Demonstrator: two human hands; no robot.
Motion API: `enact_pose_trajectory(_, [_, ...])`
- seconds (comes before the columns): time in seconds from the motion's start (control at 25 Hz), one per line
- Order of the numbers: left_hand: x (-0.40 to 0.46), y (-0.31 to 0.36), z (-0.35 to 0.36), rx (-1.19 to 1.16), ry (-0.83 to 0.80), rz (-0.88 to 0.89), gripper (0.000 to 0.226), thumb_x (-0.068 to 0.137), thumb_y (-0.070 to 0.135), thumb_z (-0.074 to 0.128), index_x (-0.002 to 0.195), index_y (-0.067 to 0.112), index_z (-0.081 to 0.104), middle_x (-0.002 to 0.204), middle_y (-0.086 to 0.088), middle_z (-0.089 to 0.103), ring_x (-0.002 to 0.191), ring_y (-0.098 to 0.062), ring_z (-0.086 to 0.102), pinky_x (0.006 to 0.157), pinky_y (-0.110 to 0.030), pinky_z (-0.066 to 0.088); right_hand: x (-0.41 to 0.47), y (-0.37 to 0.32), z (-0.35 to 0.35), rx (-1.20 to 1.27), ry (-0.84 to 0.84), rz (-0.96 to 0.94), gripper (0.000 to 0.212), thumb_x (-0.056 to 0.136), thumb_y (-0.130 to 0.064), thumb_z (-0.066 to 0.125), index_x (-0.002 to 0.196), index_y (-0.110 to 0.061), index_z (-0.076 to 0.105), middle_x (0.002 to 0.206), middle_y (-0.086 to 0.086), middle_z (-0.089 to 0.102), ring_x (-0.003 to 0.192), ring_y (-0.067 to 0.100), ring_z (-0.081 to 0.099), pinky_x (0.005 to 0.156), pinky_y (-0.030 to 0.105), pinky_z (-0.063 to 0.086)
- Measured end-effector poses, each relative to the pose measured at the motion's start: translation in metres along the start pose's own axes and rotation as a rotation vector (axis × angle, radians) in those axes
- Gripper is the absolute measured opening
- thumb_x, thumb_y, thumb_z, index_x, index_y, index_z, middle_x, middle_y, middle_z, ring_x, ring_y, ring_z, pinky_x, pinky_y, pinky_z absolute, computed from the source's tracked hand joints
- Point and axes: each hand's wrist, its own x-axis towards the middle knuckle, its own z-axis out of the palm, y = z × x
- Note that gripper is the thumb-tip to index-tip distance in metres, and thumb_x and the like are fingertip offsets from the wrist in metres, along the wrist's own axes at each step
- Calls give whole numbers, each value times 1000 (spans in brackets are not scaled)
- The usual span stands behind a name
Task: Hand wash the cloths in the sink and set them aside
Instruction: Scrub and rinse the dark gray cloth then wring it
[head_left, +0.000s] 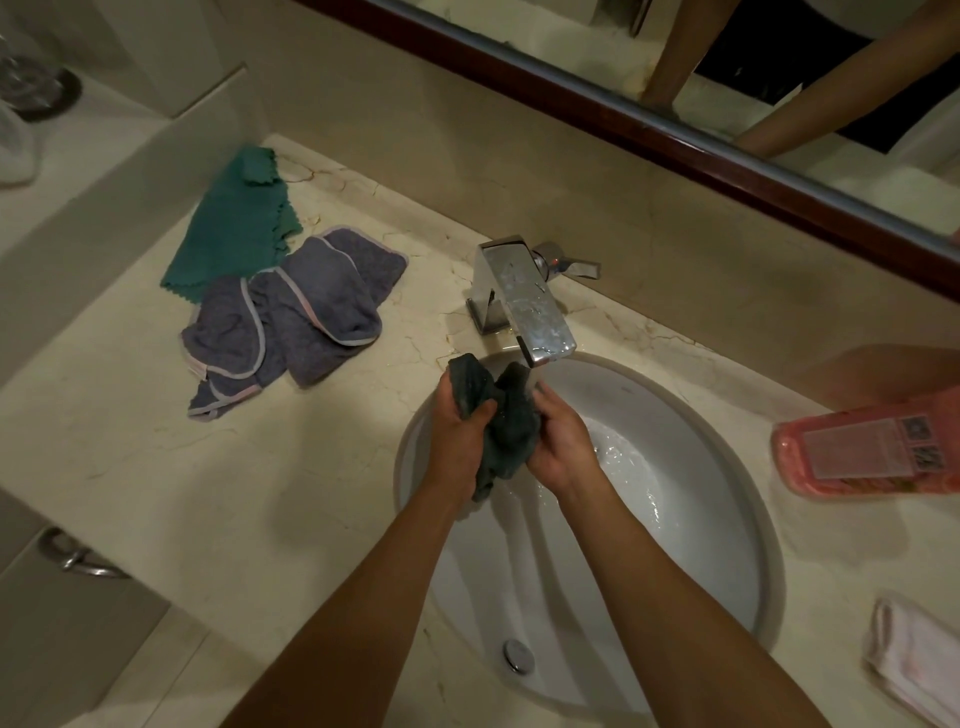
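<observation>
A wet dark green cloth (506, 415) is bunched between both my hands over the white oval sink (701, 519), just below the chrome tap's spout (524, 301). My left hand (457, 436) grips its left side and my right hand (558, 441) grips its right side. A tail of the cloth hangs down between my wrists. Water lies in the basin to the right of my hands. On the marble counter (234, 493) to the left lie a teal cloth (234, 223) and crumpled grey-purple cloths (291, 312) with pale edging.
A pink bottle (872, 447) lies on its side on the counter at the right. A folded white cloth (914, 654) sits at the lower right edge. A mirror with a dark wooden frame (675, 140) runs behind the tap. A cabinet handle (78, 556) shows lower left.
</observation>
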Motion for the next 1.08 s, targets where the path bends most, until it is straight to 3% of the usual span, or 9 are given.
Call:
enact_pose_trajectory(0.08, [-1, -1, 0, 8, -2, 11, 54, 97, 0, 55, 144, 25, 47, 138, 1, 59, 129, -17, 55, 111, -48, 45, 1, 1, 2, -12, 47, -25, 24, 104, -20, 49, 112, -11, 70, 118, 19, 71, 109, 29, 70, 98, 46, 54])
enact_pose_trajectory(0.2, [-1, -2, -3, 7, 23, 31, 51, 99, 2, 52, 144, 26, 48, 138, 0, 59, 129, -19, 55, 110, -50, 46, 6, -4, 4, -25, 86, -40, 34, 105, -30, 49, 130, -12, 63, 123, 16, 70, 118, 31, 65, 106, 49, 48])
enact_pose_trajectory(0.36, [2, -1, 0, 31, 25, 38, 56, 100, -1, 48, 150, 22, 40, 147, -7, 52, 136, -25, 49, 112, -53, 42, 6, -7, -6, 55, 108, -62, 39, 108, -33, 38, 137, -16, 56, 132, 16, 65, 125, 32, 60, 111, 50, 42])
enact_pose_trajectory(0.56, [-4, -5, 15, -88, -69, -31, 67, 93, -9, 51, 149, 27, 41, 148, -3, 51, 130, -20, 53, 108, -44, 47, -8, -11, -16, 71, 63, 29, 33, 100, -34, 56, 114, -10, 75, 123, 20, 69, 111, 34, 68, 96, 49, 53])
enact_pose_trajectory(0.68, [-6, -13, 19, -249, -52, -138, 54, 94, -5, 52, 141, 20, 49, 134, -10, 61, 119, -27, 62, 101, -47, 53, -10, -15, -18, 47, 68, 4, 40, 97, -19, 59, 134, -4, 57, 131, 26, 62, 120, 38, 61, 102, 51, 50])
enact_pose_trajectory(0.8, [-4, -14, 21, -371, -10, -235, 26, 97, 6, 56, 122, 13, 59, 111, -14, 72, 100, -28, 72, 83, -40, 60, -11, -18, -13, 56, 104, 0, 40, 101, -25, 55, 136, -5, 56, 130, 25, 63, 121, 37, 61, 104, 50, 49])
enact_pose_trajectory(0.88, [-2, -13, 22, -355, -1, -264, 21, 96, 12, 62, 118, 10, 62, 103, -11, 76, 93, -25, 74, 75, -35, 60, -11, -18, -10, 62, 144, -19, 39, 102, -29, 54, 136, -9, 57, 127, 21, 66, 120, 35, 62, 106, 50, 48])
enact_pose_trajectory(1.0, [1, -10, 23, -220, 5, -236, 37, 90, 11, 72, 126, 7, 60, 114, -12, 72, 102, -26, 71, 87, -40, 59, -9, -20, -7, 65, 168, -26, 35, 103, -30, 53, 134, -14, 58, 126, 17, 68, 117, 34, 64, 98, 47, 53])
enact_pose_trajectory(1.08, [2, -7, 24, -157, -28, -211, 45, 86, 7, 76, 126, 5, 57, 117, -14, 71, 104, -27, 71, 90, -42, 59, -10, -22, -3, 20, 130, -45, 34, 105, -28, 47, 131, -9, 59, 122, 18, 70, 112, 32, 68, 88, 42, 57])
